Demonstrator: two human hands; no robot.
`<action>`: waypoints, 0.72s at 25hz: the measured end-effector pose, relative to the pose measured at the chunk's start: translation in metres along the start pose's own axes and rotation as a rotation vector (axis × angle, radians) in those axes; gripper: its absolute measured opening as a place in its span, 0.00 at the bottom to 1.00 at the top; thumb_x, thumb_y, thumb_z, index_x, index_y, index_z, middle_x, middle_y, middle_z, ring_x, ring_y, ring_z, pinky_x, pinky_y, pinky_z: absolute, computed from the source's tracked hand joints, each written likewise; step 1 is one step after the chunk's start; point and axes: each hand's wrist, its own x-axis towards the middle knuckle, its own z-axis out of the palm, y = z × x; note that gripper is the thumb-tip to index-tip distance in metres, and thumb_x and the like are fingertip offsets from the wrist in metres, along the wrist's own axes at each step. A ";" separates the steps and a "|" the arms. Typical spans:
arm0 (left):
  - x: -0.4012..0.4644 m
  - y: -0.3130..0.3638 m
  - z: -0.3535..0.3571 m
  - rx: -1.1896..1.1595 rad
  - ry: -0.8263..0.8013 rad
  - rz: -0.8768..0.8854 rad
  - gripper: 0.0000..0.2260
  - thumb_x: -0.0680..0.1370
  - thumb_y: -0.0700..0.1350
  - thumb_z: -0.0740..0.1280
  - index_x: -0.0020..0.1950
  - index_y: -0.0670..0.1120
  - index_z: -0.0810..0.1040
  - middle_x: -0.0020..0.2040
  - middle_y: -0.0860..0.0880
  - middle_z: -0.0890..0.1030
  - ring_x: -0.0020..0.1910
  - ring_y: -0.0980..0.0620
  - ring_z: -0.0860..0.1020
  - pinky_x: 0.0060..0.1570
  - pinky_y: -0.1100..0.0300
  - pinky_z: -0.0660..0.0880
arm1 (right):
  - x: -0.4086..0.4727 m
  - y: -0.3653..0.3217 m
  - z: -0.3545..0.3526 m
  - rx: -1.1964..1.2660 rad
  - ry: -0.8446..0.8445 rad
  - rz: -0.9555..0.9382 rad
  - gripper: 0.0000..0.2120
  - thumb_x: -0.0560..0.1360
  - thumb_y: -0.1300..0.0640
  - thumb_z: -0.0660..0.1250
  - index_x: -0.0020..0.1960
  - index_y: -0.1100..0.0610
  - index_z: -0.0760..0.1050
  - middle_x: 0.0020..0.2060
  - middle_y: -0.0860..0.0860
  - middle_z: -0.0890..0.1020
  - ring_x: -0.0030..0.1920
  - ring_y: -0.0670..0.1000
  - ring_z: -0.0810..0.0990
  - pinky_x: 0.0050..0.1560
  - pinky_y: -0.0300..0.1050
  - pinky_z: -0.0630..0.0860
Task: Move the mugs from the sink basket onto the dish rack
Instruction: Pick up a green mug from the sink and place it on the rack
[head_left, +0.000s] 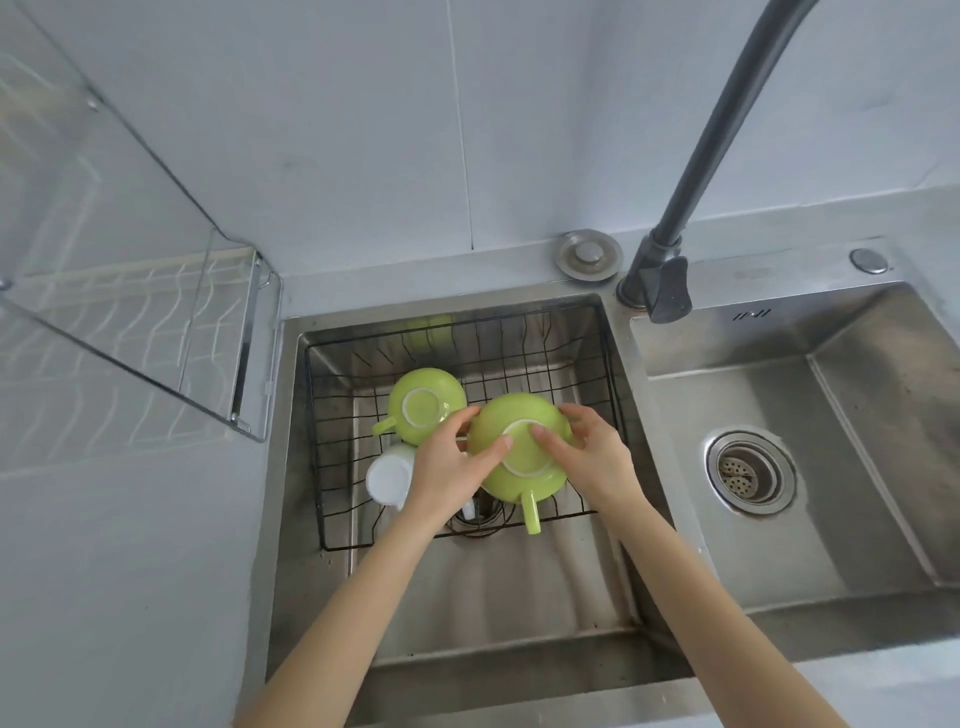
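An upside-down green mug (511, 470) is held over the black wire sink basket (592, 364), its handle pointing toward me. My left hand (449, 467) grips its left side and my right hand (587, 457) grips its right side, fingers on the base. A second green mug (423, 402) lies upside down in the basket behind my left hand. A white mug (389, 475) lies on its side beside it, partly hidden by my left wrist. The white wire dish rack (130, 332) stands on the counter at the left, behind a clear panel.
A dark faucet (691, 197) arches up between the two basins. The right basin (857, 395) has a round drain strainer (748, 470). A clear plastic splash panel (104, 234) leans between me and the dish rack. A round metal cap (588, 254) sits on the back ledge.
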 end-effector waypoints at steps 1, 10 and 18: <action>-0.010 -0.001 -0.005 0.005 0.015 0.015 0.22 0.72 0.47 0.70 0.65 0.48 0.71 0.55 0.51 0.75 0.58 0.48 0.76 0.57 0.55 0.74 | -0.010 -0.002 0.001 -0.003 -0.006 -0.019 0.25 0.73 0.48 0.67 0.67 0.54 0.68 0.61 0.57 0.76 0.60 0.55 0.76 0.55 0.43 0.71; -0.077 -0.027 -0.073 -0.053 0.068 0.094 0.27 0.71 0.53 0.69 0.67 0.48 0.69 0.61 0.48 0.76 0.58 0.49 0.76 0.41 0.69 0.75 | -0.095 -0.022 0.032 0.136 -0.124 -0.080 0.20 0.73 0.53 0.67 0.64 0.54 0.72 0.47 0.49 0.79 0.54 0.55 0.80 0.59 0.57 0.77; -0.116 -0.070 -0.161 0.023 -0.095 0.143 0.33 0.68 0.45 0.74 0.70 0.49 0.64 0.63 0.49 0.73 0.63 0.52 0.72 0.59 0.59 0.71 | -0.138 -0.046 0.102 0.128 -0.160 -0.073 0.21 0.73 0.51 0.66 0.65 0.53 0.71 0.57 0.55 0.79 0.56 0.55 0.79 0.59 0.54 0.78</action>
